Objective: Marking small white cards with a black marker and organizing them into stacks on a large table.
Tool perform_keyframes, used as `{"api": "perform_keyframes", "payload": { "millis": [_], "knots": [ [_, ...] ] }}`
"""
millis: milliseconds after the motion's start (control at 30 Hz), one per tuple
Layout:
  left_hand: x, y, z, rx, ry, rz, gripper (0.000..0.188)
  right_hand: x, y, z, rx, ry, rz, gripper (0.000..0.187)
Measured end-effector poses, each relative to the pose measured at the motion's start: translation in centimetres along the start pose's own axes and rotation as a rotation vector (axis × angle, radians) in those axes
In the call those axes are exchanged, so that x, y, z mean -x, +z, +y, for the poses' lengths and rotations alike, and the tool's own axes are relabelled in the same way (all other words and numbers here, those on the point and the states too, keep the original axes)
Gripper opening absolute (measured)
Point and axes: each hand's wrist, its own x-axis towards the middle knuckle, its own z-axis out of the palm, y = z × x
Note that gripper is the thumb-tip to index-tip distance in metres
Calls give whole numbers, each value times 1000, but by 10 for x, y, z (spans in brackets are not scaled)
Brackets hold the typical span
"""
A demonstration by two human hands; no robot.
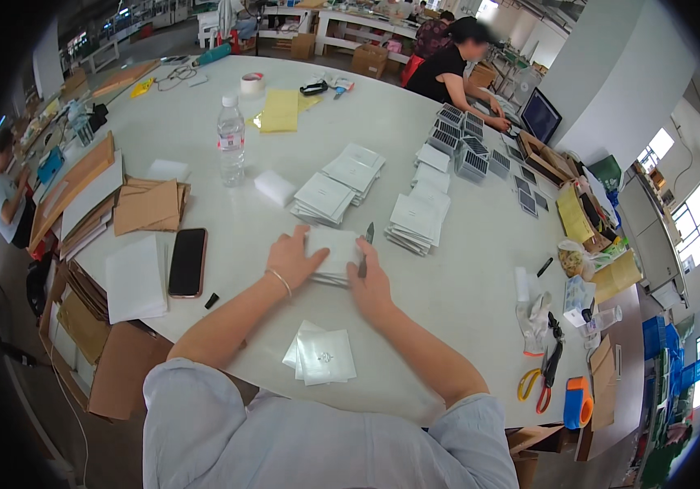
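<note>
My left hand point(291, 262) and my right hand point(371, 284) close on opposite sides of a small stack of white square packets point(333, 251). The left thumb lies across the top packet. A dark pen point(367, 244) is also in my right hand, its pointed end up and away from me. Just beyond my hands are piles of similar packets point(324, 198), and further piles point(417, 218) stand to the right. Nearer my body, a few loose silvery packets point(324, 356) overlap on the white table point(439, 326).
A water bottle point(231, 143), phone point(187, 262) and brown cardboard pieces point(147, 205) are at left. Grey louvred blocks point(472, 155) stand at far right. Scissors point(544, 391), pliers point(555, 346) and an orange-blue tape dispenser point(578, 403) lie near right. A co-worker point(448, 77) sits across.
</note>
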Motion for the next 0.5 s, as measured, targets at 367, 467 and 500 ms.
{"api": "perform_keyframes", "payload": {
  "millis": [367,467,500],
  "knots": [
    [45,35,74,259,80,-378,87,75,-47,6,-110,-2,184,56],
    [54,23,93,237,98,-521,86,90,-55,4,-106,13,219,56],
    [56,24,92,261,117,-533,86,92,-57,4,-149,36,224,56]
  ]
}}
